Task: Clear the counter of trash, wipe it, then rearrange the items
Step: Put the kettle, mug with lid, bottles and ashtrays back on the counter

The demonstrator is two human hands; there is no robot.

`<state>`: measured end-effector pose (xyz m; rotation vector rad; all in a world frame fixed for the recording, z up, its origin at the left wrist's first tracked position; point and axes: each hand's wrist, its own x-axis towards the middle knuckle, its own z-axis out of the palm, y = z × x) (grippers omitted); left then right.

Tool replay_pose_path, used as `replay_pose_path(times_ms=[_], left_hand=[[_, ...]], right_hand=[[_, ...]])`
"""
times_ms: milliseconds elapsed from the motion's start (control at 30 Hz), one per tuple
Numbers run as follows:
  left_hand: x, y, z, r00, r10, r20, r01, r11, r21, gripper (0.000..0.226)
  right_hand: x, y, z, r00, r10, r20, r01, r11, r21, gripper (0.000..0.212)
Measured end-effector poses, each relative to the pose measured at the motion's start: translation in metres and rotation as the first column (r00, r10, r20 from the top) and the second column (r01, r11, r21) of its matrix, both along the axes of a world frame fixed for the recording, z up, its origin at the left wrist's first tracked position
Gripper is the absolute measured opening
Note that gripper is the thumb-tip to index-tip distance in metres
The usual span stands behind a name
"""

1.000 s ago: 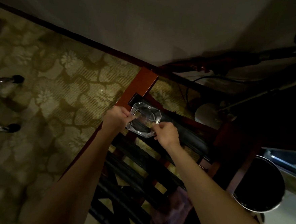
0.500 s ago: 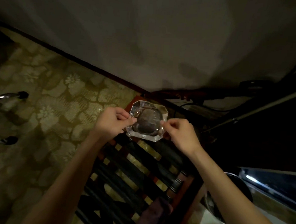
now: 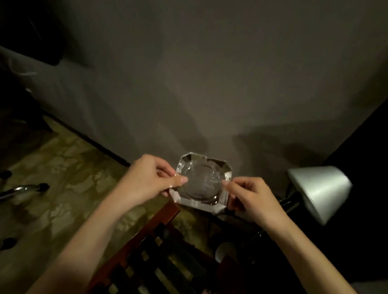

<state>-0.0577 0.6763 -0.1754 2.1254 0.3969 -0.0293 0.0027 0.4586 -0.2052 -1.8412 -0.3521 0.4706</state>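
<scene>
Head view: left hand (image 3: 148, 180) at 9 o'clock and right hand (image 3: 252, 199) at 3 o'clock are each pinching the glass ashtray (image 3: 202, 182), grip clamped on its rim.

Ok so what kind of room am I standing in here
Probably a hotel room. Both hands, left hand and right hand, hold a glass ashtray above a slatted wooden rack, with floral carpet and a lamp nearby.
</scene>
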Motion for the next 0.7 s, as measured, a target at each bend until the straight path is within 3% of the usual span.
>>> replay_pose_path(times_ms=[367, 700], left_hand=[[-0.020, -0.099, 0.151, 0.966, -0.124, 0.226, 0.114, 0.992, 0.056, 0.025], [-0.005, -0.226, 0.187, 0.908, -0.336, 0.250, 0.340, 0.940, 0.026, 0.030]], right_hand=[[-0.033, -0.101, 0.148, 0.982, -0.137, 0.127, 0.118, 0.982, 0.150, 0.045], [-0.066, -0.229, 0.200, 0.929, -0.335, 0.157, 0.309, 0.936, 0.168, 0.049]])
